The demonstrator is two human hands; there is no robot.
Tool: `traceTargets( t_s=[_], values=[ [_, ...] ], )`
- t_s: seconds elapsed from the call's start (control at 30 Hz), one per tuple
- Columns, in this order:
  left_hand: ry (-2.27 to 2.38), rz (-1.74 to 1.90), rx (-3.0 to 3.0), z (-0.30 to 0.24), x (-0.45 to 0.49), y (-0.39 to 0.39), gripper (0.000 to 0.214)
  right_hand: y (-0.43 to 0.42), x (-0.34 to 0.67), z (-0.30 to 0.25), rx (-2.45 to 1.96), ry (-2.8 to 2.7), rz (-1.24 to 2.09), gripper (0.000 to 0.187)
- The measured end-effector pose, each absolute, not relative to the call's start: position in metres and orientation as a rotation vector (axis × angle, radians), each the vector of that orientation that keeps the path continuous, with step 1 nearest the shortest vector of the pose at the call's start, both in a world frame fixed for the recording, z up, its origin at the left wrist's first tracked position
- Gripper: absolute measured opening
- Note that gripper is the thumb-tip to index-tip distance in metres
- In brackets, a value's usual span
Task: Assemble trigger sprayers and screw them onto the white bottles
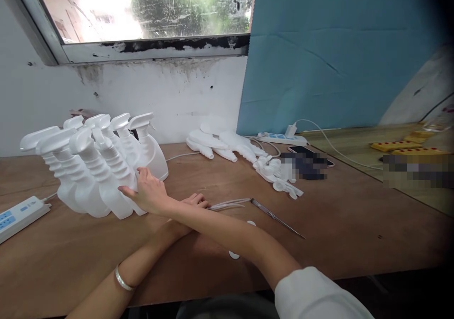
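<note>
Touching the right hand [149,193], spray bottles [102,172] stand at its left

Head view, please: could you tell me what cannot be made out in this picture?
- Left hand, head view: mostly under the right forearm, so its grip cannot be told.
- Phone, head view: partly covered by a pixelled patch.
- Yellow blocks, head view: blurred near the right edge.
- Small white parts, head view: too small to tell apart.
- Right hand on the spray bottles, head view: palm faces away.

Forearms crossed; right hand [149,193] flat, fingers spread; left hand [197,200] half-hidden beneath.
</note>
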State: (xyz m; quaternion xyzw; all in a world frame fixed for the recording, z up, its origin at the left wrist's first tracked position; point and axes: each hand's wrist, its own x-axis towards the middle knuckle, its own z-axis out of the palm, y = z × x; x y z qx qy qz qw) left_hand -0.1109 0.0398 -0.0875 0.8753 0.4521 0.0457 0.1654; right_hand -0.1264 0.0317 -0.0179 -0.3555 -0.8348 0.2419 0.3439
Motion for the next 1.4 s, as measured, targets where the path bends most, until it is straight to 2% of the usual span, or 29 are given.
traceTargets(
  t_s=[0.17, 0.3, 0.47, 0.63, 0.83, 0.97, 1.1, 1.4],
  values=[
    [1.371, 0.291, 2.493, -0.086, -0.108, 0.036, 0.012, 0.027, -0.100, -0.019, -0.769, -2.191, 0.464, 0.063],
    [1.393, 0.366, 2.523, -0.079, -0.106, 0.018, 0.021, 0.047, -0.065, -0.021, -0.768, -2.136, 0.298, 0.052],
    [1.406, 0.358, 2.659, -0.069, -0.104, 0.008, 0.023, 0.120, -0.011, -0.020, -1.144, -2.029, 0.037, 0.035],
    [1.430, 0.341, 2.715, -0.068, -0.104, 0.011, 0.021, 0.194, 0.036, -0.028, -1.610, -2.147, -0.423, 0.034],
    [1.573, 0.390, 2.667, -0.072, -0.107, 0.014, 0.022, 0.237, 0.060, -0.047, -1.634, -2.283, -0.481, 0.043],
    [1.620, 0.495, 2.661, -0.069, -0.107, 0.012, 0.023, 0.249, 0.062, -0.052, -1.599, -2.352, -0.509, 0.037],
    [1.455, 0.517, 2.769, -0.066, -0.104, 0.008, 0.024, 0.245, 0.064, -0.053, -1.525, -2.382, -0.536, 0.034],
    [1.015, 0.476, 2.795, -0.056, -0.099, -0.002, 0.027, 0.212, 0.073, -0.047, -1.444, -2.374, -0.564, 0.043]
  ],
)
